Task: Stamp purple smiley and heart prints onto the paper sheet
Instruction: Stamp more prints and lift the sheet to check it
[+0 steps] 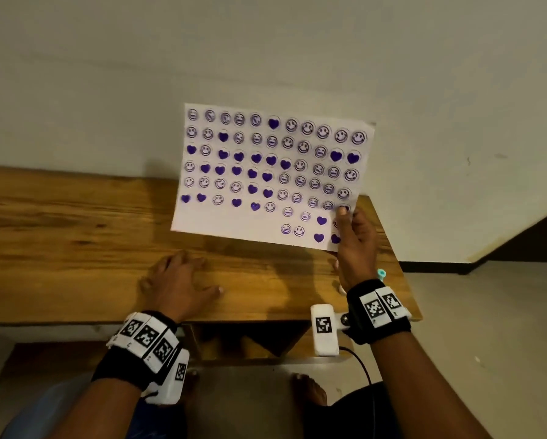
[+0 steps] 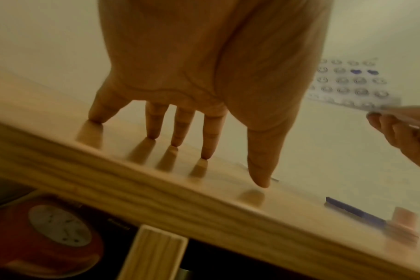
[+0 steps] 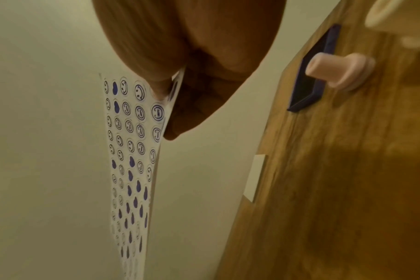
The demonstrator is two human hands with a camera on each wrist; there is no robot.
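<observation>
The white paper sheet (image 1: 265,172) carries rows of purple smileys and hearts and is lifted off the wooden table (image 1: 75,223), tilted up toward the wall. My right hand (image 1: 351,236) pinches its lower right corner, thumb on the printed side; the right wrist view shows the paper sheet (image 3: 132,151) edge-on under the thumb. My left hand (image 1: 180,280) lies flat on the table with fingers (image 2: 153,123) spread, holding nothing. A pink stamp (image 3: 338,70) lies beside a dark purple ink pad (image 3: 309,83) on the table at the right.
The table's right edge (image 1: 402,280) and a teal stamp top (image 1: 381,274) are just past my right wrist. A pale stamp (image 3: 396,17) shows blurred near the camera. A wall clock (image 2: 58,229) lies under the table. Bare feet (image 1: 310,391) stand below the front edge.
</observation>
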